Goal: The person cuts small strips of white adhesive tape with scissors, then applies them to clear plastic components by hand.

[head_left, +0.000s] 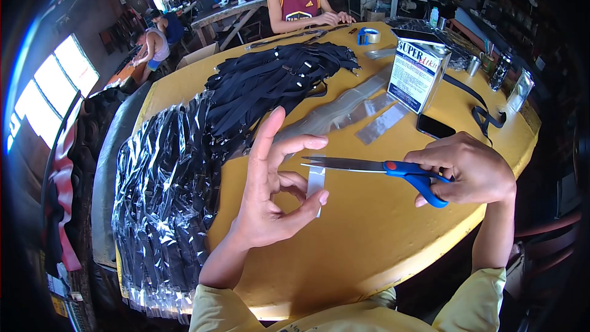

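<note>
My left hand (276, 190) is raised over the yellow table (375, 221), with a small clear plastic strip (316, 181) held between its thumb and fingers. Blue-handled scissors (418, 175) are in my right hand (470, 169), its fingers in the handle loops. Their blades point left and lie nearly together across the upper part of the strip; whether they touch it I cannot tell. Behind the hands lie long clear plastic strips (344, 107) and a shorter clear piece (382, 123). A black phone (435, 126) rests just beyond my right hand.
Plastic-wrapped black straps (166, 209) cover the left side, beside loose black straps (270, 86). A cement can (418, 74), a tape roll (369, 35), a black strap (482, 114) and small containers stand or lie farther back. A person (301, 6) works across the table.
</note>
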A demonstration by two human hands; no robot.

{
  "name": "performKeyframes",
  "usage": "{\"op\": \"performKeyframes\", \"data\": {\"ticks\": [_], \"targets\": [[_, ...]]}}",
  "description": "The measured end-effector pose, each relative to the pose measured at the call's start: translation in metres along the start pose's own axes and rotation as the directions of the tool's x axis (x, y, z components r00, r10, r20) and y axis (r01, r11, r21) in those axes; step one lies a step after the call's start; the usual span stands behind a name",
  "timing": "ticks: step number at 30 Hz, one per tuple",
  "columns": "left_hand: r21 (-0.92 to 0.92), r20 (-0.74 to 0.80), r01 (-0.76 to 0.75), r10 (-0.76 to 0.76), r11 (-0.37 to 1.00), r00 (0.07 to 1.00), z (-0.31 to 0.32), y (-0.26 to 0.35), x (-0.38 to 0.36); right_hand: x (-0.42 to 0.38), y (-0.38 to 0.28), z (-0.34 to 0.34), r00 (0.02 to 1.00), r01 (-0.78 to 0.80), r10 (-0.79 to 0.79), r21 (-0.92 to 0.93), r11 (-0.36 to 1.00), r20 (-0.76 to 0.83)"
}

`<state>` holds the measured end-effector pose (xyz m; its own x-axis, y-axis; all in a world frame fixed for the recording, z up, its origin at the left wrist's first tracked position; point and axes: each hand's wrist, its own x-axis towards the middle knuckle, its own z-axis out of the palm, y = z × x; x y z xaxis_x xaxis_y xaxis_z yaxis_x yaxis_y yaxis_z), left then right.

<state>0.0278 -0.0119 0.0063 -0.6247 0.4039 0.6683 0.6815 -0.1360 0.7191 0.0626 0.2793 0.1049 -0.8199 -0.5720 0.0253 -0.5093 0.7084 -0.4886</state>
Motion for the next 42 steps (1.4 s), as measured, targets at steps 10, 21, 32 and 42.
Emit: {"op": "performKeyframes", "data": {"ticks": [10, 21, 32, 42], "targets": [[-0.025, -0.016, 0.023, -0.023, 0.999, 1.000, 0.000, 0.000, 0.001, 0.000, 0.014, 0.011, 0.995, 0.047, -0.044, 0.034, 0.998, -0.085], [-0.023, -0.044, -0.008, 0.007, 1.000, 0.999, -0.005, 0.001, 0.004, -0.001, 0.020, 0.017, 0.996, 0.010, -0.001, 0.100, 0.995, -0.092], [0.228, 0.028, -0.166, 0.164, 0.959, 0.986, -0.004, 0.005, 0.002, 0.024, 0.077, 0.154, 0.975, -0.168, 0.207, -0.337, 0.926, 0.083], [0.457, 0.131, -0.274, 0.241, 0.846, 0.962, 0.006, -0.008, -0.001, 0.052, 0.005, 0.115, 0.900, 0.219, 0.191, 0.786, 0.578, -0.391]]}}
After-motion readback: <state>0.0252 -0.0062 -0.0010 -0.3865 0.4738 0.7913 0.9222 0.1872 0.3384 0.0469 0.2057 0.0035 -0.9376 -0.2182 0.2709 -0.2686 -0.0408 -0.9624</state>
